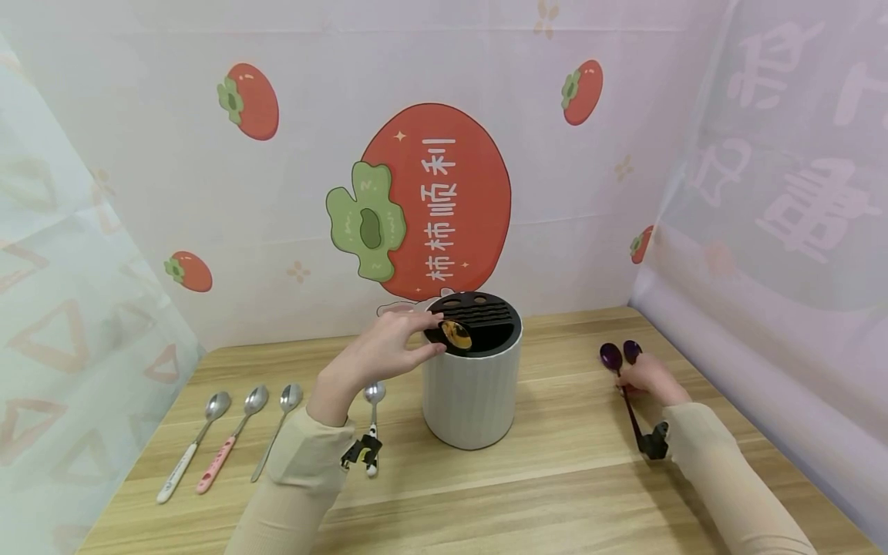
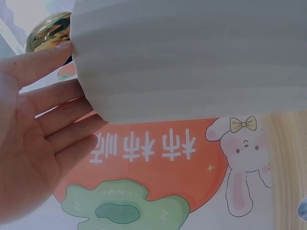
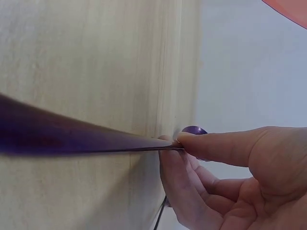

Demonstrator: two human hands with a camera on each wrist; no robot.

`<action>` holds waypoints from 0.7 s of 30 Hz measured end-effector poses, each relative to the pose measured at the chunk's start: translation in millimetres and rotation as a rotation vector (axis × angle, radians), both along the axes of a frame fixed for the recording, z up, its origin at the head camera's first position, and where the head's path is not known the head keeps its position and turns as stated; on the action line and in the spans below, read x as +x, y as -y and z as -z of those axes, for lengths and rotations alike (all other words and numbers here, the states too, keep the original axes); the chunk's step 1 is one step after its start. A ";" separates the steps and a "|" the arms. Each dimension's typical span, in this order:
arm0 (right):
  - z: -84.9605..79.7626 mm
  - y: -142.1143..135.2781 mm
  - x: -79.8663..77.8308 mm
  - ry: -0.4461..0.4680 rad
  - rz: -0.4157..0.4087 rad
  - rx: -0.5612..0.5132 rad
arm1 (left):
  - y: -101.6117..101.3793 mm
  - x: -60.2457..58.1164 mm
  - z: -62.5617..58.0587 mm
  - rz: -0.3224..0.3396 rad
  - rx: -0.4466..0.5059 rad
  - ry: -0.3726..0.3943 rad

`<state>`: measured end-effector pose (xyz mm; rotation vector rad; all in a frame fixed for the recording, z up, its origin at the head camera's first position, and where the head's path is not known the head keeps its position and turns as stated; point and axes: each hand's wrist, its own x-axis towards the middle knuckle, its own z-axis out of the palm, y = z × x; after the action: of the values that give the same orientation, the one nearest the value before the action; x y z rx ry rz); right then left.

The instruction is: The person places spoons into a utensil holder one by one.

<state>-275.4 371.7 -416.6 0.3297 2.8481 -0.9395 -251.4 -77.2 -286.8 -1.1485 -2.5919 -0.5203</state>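
My left hand [image 1: 388, 343] is at the left rim of a white ribbed utensil holder [image 1: 472, 401] with a black slotted top. Its fingers are fairly straight and touch the holder's edge. A gold spoon [image 1: 456, 334] stands in the holder, its bowl beside the thumb and forefinger; its handle is hidden inside. On the right side of the table, my right hand [image 1: 648, 375] pinches the dark handle of a purple spoon [image 1: 610, 356] between thumb and forefinger. The bowl of a second purple spoon [image 1: 632, 351] shows just beyond the hand, its handle mostly covered.
On the left lie a white-handled spoon [image 1: 187, 459], a pink-handled spoon [image 1: 225, 455] and a plain metal spoon [image 1: 280, 420]. A spoon with a black-and-white handle [image 1: 375, 393] lies partly behind the left wrist. A printed cloth [image 1: 298, 177] hangs behind the wooden table [image 1: 555, 493].
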 end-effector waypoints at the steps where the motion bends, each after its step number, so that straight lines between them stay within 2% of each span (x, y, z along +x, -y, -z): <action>1: -0.7 0.2 0.3 0.002 -0.004 0.005 | 0.1 0.0 0.1 0.002 0.002 0.000; 10: -7.3 4.5 5.1 -0.037 -0.051 0.103 | -0.1 0.3 -0.7 0.006 0.004 0.007; 21: -14.3 10.5 8.4 -0.079 -0.061 0.093 | 0.2 0.1 -0.3 0.002 0.000 0.002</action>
<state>-267.0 361.2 -402.3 0.2175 2.9611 -0.8289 -251.3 -77.4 -286.5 -1.1507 -2.5929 -0.5219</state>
